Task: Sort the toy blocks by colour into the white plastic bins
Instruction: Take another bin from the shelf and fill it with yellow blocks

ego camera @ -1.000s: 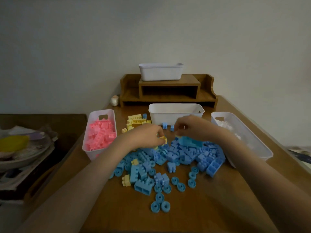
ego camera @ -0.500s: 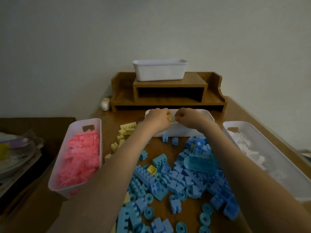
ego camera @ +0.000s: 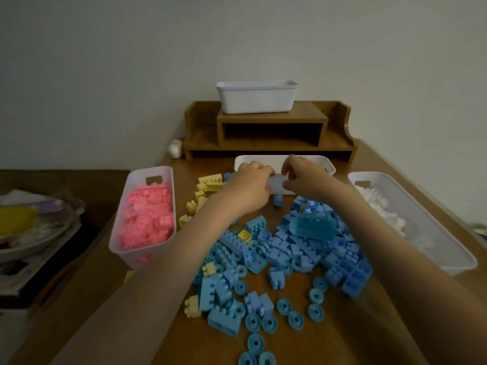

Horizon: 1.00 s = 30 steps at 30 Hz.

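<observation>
Where the hands are: left hand (ego camera: 250, 187) and right hand (ego camera: 303, 177) meet at the near wall of the middle white plastic bin (ego camera: 322, 164), centre of the frame.
Hand state: both have curled fingers; whether either holds a block cannot be told.
Step, judged: dropping yellow pieces into that bin. Release well past the rim, not onto it.
Bin axis: long side runs left to right, mouth up.
Loose blocks: pale yellow toy blocks (ego camera: 209, 180) lie left of the bin; blue toy blocks (ego camera: 297, 248) are heaped lower centre on the wooden counter (ego camera: 342, 338).
</observation>
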Each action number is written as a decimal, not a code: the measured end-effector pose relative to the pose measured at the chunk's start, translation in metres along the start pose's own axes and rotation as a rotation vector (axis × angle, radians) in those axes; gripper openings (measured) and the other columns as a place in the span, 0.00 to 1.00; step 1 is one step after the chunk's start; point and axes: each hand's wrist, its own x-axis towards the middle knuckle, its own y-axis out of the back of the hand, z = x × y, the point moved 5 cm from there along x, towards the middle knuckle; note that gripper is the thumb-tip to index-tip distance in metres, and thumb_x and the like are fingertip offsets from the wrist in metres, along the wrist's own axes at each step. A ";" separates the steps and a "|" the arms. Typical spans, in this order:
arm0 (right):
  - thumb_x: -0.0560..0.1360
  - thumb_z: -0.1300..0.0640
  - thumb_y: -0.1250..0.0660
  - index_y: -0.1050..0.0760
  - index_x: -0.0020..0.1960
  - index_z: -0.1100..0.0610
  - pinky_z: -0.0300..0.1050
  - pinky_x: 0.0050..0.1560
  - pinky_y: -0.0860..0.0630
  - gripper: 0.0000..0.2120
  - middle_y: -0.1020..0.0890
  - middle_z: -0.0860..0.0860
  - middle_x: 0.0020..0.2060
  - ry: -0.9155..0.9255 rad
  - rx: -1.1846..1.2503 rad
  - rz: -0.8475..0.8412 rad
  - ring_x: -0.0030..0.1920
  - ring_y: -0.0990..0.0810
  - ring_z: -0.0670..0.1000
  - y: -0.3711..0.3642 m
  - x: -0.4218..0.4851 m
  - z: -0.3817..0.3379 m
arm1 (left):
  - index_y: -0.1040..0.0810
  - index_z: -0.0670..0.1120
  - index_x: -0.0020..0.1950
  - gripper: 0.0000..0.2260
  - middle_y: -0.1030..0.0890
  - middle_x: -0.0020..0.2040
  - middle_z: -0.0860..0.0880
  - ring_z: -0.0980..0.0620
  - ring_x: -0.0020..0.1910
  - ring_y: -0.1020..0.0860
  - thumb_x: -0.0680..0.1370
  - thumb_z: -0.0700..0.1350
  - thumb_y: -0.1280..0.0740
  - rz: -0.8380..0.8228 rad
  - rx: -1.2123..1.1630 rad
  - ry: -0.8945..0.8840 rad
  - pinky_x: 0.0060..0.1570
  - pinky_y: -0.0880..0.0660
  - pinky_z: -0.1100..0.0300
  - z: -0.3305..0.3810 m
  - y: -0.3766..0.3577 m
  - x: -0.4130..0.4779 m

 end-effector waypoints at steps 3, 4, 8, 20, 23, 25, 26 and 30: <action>0.76 0.57 0.35 0.29 0.56 0.58 0.43 0.49 0.31 0.10 0.25 0.54 0.53 -0.072 -0.126 -0.153 0.50 0.27 0.53 -0.010 -0.021 0.010 | 0.36 0.48 0.73 0.19 0.34 0.69 0.46 0.45 0.64 0.32 0.82 0.45 0.42 -0.079 -0.039 0.006 0.59 0.29 0.52 0.005 -0.007 -0.031; 0.76 0.57 0.36 0.28 0.56 0.58 0.43 0.50 0.32 0.10 0.25 0.54 0.53 -0.103 -0.143 -0.186 0.52 0.27 0.54 -0.012 -0.028 0.014 | 0.36 0.48 0.73 0.19 0.33 0.69 0.46 0.46 0.63 0.30 0.82 0.45 0.42 -0.123 -0.041 0.004 0.59 0.28 0.52 0.006 -0.012 -0.039; 0.77 0.60 0.39 0.26 0.56 0.56 0.42 0.51 0.31 0.09 0.24 0.54 0.58 -0.139 -0.129 -0.241 0.56 0.26 0.55 -0.013 -0.040 0.019 | 0.38 0.51 0.74 0.25 0.35 0.72 0.49 0.48 0.64 0.29 0.80 0.33 0.43 -0.129 -0.110 0.044 0.59 0.26 0.50 0.004 -0.019 -0.066; 0.77 0.57 0.36 0.28 0.58 0.58 0.44 0.51 0.30 0.11 0.24 0.56 0.58 -0.190 -0.167 -0.305 0.55 0.26 0.54 -0.018 -0.037 0.025 | 0.28 0.51 0.66 0.23 0.29 0.67 0.52 0.57 0.57 0.27 0.78 0.30 0.47 0.026 -0.258 0.053 0.45 0.31 0.69 -0.032 -0.013 -0.115; 0.75 0.55 0.33 0.28 0.54 0.55 0.43 0.49 0.32 0.10 0.24 0.54 0.56 -0.139 -0.154 -0.325 0.51 0.28 0.51 -0.020 -0.038 0.023 | 0.25 0.51 0.61 0.18 0.26 0.60 0.56 0.62 0.52 0.26 0.80 0.33 0.46 0.120 -0.344 -0.013 0.43 0.31 0.73 -0.035 -0.004 -0.128; 0.75 0.54 0.34 0.29 0.55 0.53 0.45 0.52 0.30 0.10 0.23 0.53 0.57 -0.129 -0.148 -0.292 0.53 0.26 0.52 -0.021 -0.039 0.020 | 0.24 0.52 0.58 0.16 0.26 0.54 0.60 0.65 0.49 0.25 0.81 0.35 0.45 0.157 -0.361 -0.046 0.44 0.31 0.75 -0.039 -0.001 -0.137; 0.75 0.53 0.35 0.29 0.56 0.52 0.47 0.55 0.29 0.11 0.23 0.53 0.57 -0.122 -0.152 -0.255 0.55 0.26 0.53 -0.019 -0.038 0.017 | 0.24 0.53 0.56 0.16 0.27 0.52 0.62 0.66 0.48 0.25 0.80 0.35 0.45 0.162 -0.368 -0.062 0.45 0.30 0.74 -0.041 0.000 -0.141; 0.78 0.55 0.42 0.27 0.55 0.53 0.49 0.51 0.23 0.08 0.26 0.53 0.52 0.004 0.027 -0.120 0.48 0.22 0.53 -0.006 -0.042 -0.015 | 0.20 0.51 0.52 0.18 0.26 0.48 0.63 0.65 0.48 0.25 0.78 0.31 0.43 0.228 -0.309 -0.102 0.48 0.29 0.72 -0.056 0.002 -0.155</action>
